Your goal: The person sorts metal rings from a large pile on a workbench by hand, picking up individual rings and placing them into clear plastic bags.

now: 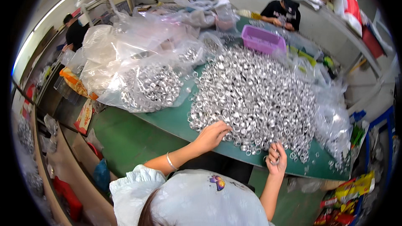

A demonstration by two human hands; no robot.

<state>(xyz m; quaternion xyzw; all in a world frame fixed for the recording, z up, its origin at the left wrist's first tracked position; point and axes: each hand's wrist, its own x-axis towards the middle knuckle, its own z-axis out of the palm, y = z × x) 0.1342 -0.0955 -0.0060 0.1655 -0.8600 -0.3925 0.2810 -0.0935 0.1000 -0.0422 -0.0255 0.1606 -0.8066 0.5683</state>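
Note:
A wide heap of small silver metal rings (255, 92) is spread over a green table (167, 125). At the heap's near left edge is my left hand (212, 135), a bracelet on its wrist. Its fingers are bent and pressed together against the rings; whatever they may pinch is hidden. My right hand (277, 159) is raised at the near edge of the table, palm turned up. Its fingers curl round a few metal rings (274, 162), partly covered by the fingers.
Clear plastic bags of rings (153, 86) lie left of the heap, more plastic bags (333, 121) on the right. A purple basket (263, 39) stands behind it. One person (284, 14) sits across the table; another (75, 31) is far left. Shelving (63, 163) runs along the left.

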